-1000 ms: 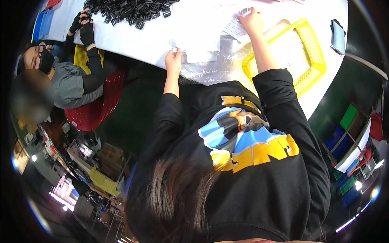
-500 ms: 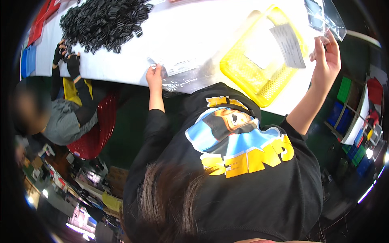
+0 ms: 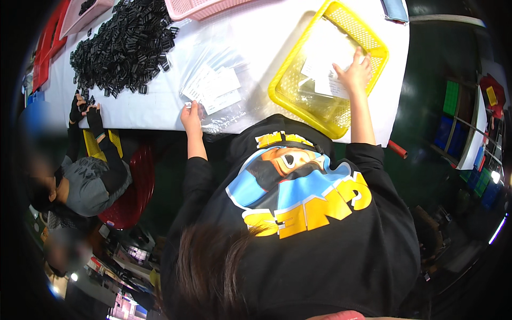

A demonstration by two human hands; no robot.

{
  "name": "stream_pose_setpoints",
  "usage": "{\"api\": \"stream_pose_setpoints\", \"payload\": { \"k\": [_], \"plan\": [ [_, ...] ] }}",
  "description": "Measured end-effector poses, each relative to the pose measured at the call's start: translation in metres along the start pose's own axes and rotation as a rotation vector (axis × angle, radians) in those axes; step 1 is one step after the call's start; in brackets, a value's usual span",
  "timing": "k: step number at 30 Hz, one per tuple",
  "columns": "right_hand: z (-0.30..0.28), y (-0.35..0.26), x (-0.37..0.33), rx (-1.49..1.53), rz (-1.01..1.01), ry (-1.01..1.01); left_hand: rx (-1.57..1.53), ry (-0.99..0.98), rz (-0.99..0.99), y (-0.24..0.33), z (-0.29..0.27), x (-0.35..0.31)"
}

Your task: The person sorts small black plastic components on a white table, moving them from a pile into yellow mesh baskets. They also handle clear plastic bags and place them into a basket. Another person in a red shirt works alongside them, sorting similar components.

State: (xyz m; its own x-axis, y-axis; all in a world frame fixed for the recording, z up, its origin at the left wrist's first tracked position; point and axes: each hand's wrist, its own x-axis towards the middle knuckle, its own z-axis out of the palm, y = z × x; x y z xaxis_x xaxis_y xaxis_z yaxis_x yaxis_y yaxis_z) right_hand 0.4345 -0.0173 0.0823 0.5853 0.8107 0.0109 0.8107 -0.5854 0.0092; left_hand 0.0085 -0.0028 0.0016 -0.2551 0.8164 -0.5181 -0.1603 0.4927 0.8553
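Observation:
My left hand (image 3: pixel 192 116) is closed at the table's front edge, fingertips pinching the near edge of a clear plastic bag (image 3: pixel 226 118). Several white printed slips (image 3: pixel 213 88) lie fanned on or inside the clear bags there; which one I cannot tell. To the right, my right hand (image 3: pixel 356 76) reaches into a yellow perforated basket (image 3: pixel 280 80). Its fingers are spread and hold nothing that I can see. Just under them are white printed slips (image 3: pixel 328 85) and clear plastic in the basket.
A big heap of small black plastic pieces (image 3: pixel 122 48) covers the table's left. Pink baskets (image 3: pixel 200 8) stand at the far side. A blue-grey packet (image 3: pixel 394 9) lies at the far right corner. Left of me, a co-worker's gloved hands (image 3: pixel 88 112) handle black pieces.
My right hand has moved left from beyond the basket, where it was at a clear bag, into the basket. The view has shifted. My left hand stays at the bag's edge.

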Motion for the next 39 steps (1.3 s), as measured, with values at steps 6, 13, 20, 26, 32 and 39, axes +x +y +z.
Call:
{"api": "stream_pose_setpoints", "payload": {
  "k": [6, 13, 20, 26, 32, 39],
  "plan": [
    [0.047, -0.011, 0.002, 0.073, -0.398, -0.118, 0.016, 0.045, 0.015, -0.001, 0.001, -0.001],
    [0.031, -0.022, 0.013, 0.226, -0.257, -0.004, 0.087, 0.036, 0.046, -0.007, -0.002, 0.0],
    [-0.03, -0.185, -0.021, 0.928, -0.47, -0.297, -0.032, 0.046, 0.08, -0.001, 0.009, -0.016],
    [0.026, -0.239, -0.013, 0.522, -0.205, -0.31, -0.051, 0.028, 0.115, 0.006, 0.017, -0.015],
    [0.016, -0.2, 0.011, 1.077, -0.378, -0.177, 0.078, 0.078, 0.16, -0.008, 0.005, -0.005],
    [-0.099, -0.069, 0.022, 1.599, -0.057, -0.261, 0.056, 0.106, 0.105, -0.001, 0.004, -0.004]
  ]
}}
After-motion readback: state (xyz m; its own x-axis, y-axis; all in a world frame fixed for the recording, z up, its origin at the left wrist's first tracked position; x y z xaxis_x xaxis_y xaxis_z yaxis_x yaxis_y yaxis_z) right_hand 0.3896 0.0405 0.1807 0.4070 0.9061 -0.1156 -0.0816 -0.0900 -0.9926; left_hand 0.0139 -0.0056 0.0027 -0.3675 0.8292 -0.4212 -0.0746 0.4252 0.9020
